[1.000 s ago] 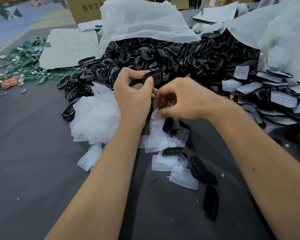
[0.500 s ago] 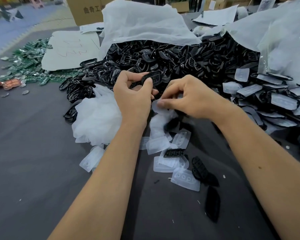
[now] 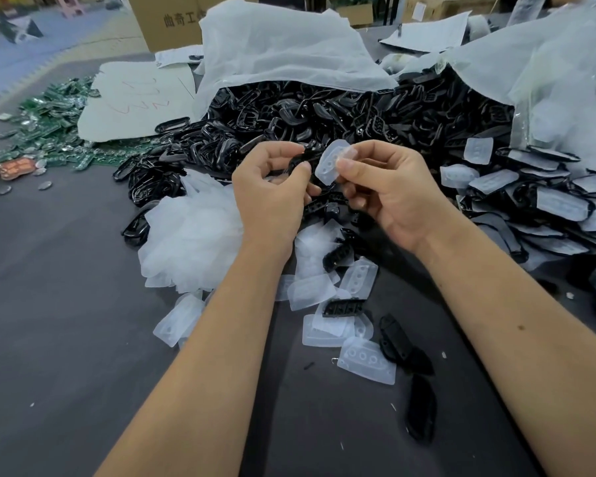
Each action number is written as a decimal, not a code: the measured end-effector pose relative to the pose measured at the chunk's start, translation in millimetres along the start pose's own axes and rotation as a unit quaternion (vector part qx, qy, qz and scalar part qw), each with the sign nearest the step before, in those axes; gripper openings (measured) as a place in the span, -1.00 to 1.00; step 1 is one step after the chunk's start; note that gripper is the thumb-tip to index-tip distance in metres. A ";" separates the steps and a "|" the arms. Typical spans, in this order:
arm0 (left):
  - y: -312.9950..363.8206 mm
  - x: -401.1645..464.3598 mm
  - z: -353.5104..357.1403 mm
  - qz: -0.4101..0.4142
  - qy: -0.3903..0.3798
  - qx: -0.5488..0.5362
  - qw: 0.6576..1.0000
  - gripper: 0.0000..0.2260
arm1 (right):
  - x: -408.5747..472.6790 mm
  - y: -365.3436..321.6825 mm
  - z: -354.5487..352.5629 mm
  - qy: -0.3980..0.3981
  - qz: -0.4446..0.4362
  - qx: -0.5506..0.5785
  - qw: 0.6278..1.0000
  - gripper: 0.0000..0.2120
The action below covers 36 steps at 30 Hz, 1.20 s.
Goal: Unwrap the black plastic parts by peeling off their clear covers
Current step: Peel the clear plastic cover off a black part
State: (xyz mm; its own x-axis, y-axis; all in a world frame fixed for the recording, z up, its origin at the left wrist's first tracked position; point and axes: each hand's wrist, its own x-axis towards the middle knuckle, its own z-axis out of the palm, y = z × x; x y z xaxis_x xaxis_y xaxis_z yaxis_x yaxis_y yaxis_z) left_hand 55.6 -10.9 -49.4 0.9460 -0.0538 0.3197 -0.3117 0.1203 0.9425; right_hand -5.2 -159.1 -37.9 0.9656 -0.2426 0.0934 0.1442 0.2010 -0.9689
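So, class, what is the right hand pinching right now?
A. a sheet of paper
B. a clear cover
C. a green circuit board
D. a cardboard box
B: the right hand pinches a clear cover between thumb and fingers, while the left hand holds a black part beside it.

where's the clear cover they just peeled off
In the head view, the clear cover is pinched in the right hand, centre frame, beside the black part held by the left hand.
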 end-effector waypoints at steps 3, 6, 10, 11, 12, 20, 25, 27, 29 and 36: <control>-0.5 -2.1 2.2 -0.007 -0.021 -0.002 1.000 -0.84 | -2.2 -3.0 1.0 -0.017 -0.004 0.029 0.999 -0.84; -1.4 -2.8 3.6 -0.008 -0.032 -0.001 0.999 -0.85 | -4.7 -6.9 2.8 -0.021 -0.021 0.039 0.999 -0.78; -2.5 -1.7 3.2 -0.023 -0.044 -0.006 0.999 -0.86 | -3.9 -8.9 3.7 0.018 -0.059 0.008 0.998 -0.69; -2.7 -1.7 3.2 -0.025 -0.045 -0.005 0.999 -0.86 | -2.8 -8.5 2.4 0.027 -0.065 0.018 0.997 -0.67; -3.0 -1.7 3.3 -0.026 -0.046 -0.005 0.999 -0.86 | -2.0 -8.6 1.4 0.030 -0.068 0.030 0.997 -0.67; -6.1 -0.5 3.4 -0.042 -0.049 -0.013 0.998 -0.85 | 0.2 -2.8 -1.6 0.036 -0.060 0.065 0.995 -0.79; -5.8 -0.6 3.1 -0.050 -0.053 -0.021 0.997 -0.84 | 1.1 0.1 2.3 0.075 -0.065 -0.010 0.995 -0.89; -5.4 -0.5 3.3 -0.053 -0.056 -0.023 0.997 -0.84 | 1.7 2.0 3.0 0.098 -0.063 -0.047 0.992 -0.96; -5.1 -0.3 3.1 -0.056 -0.059 -0.025 0.996 -0.85 | 1.8 2.8 2.8 0.115 -0.067 -0.077 0.988 -0.98; -5.1 -0.4 3.4 -0.074 -0.069 -0.023 0.995 -0.86 | 4.4 4.0 2.1 0.155 -0.097 -0.146 0.972 -0.96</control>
State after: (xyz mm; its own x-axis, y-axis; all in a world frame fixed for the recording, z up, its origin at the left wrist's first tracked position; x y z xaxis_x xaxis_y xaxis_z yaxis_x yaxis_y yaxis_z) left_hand 56.5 -14.8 -53.9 0.9588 -0.2103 0.1907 -0.1621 0.1461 0.9759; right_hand 0.0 -157.4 -40.8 0.8083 -0.5321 0.2522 0.2065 -0.1451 -0.9676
